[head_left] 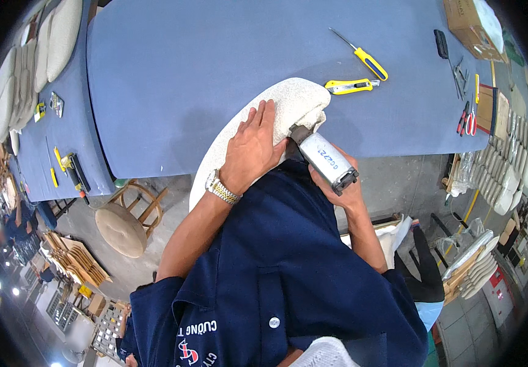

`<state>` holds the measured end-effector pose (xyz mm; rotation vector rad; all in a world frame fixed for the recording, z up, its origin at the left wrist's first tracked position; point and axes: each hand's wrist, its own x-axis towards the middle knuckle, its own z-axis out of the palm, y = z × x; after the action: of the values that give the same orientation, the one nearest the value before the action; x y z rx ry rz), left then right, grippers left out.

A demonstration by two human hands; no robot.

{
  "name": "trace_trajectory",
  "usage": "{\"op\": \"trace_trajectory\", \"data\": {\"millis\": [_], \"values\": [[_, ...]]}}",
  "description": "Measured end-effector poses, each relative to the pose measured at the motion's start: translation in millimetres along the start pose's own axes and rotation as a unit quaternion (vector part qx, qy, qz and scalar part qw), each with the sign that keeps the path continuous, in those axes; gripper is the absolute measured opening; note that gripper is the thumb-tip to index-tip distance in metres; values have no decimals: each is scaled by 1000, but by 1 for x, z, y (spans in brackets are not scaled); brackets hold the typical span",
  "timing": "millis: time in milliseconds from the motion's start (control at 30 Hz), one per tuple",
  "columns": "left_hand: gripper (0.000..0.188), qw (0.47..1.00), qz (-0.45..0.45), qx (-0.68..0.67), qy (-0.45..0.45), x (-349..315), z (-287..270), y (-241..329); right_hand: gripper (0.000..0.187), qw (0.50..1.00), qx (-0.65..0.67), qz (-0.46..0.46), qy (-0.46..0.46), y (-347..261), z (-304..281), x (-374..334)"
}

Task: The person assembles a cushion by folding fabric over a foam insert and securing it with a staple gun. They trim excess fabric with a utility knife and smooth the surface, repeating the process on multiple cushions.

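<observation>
A curved, cream-upholstered chair panel (294, 93) rests against the near edge of the blue-covered table, partly over it. My left hand (250, 151) lies flat on its fabric, fingers stretched out and holding nothing. My right hand (348, 191) is wrapped round a silver staple gun (326, 158). The gun's dark nose meets the panel's right-hand edge, where the fabric is bunched in folds. Just beyond the panel lie a yellow utility knife (349, 86) and a yellow-handled screwdriver (371, 63).
Red-handled scissors (471, 124) and other tools lie at the blue table's (184, 55) right end, near a cardboard box (469, 24). A second table at left bears cream pads (62, 37) and a stapler-like tool (79, 174). A round stool (121, 227) stands below. Someone's dark-clad leg shows at right.
</observation>
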<state>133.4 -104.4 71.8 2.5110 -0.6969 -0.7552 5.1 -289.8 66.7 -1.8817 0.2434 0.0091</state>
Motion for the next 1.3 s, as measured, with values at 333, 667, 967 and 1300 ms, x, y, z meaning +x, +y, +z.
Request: {"op": "trace_trajectory", "data": {"millis": [333, 667, 967, 1300], "values": [[80, 998, 7, -1, 69, 3, 23, 1, 48, 990, -120, -63, -32, 40, -2, -14], [84, 1000, 9, -9, 23, -4, 9, -2, 34, 995, 2, 95, -28, 26, 5, -11], [80, 999, 17, 2, 32, -4, 16, 1, 42, 994, -40, 74, -63, 16, -5, -23], [80, 997, 31, 15, 70, 3, 13, 2, 46, 998, -12, 48, -34, 1, 6, -6]]}}
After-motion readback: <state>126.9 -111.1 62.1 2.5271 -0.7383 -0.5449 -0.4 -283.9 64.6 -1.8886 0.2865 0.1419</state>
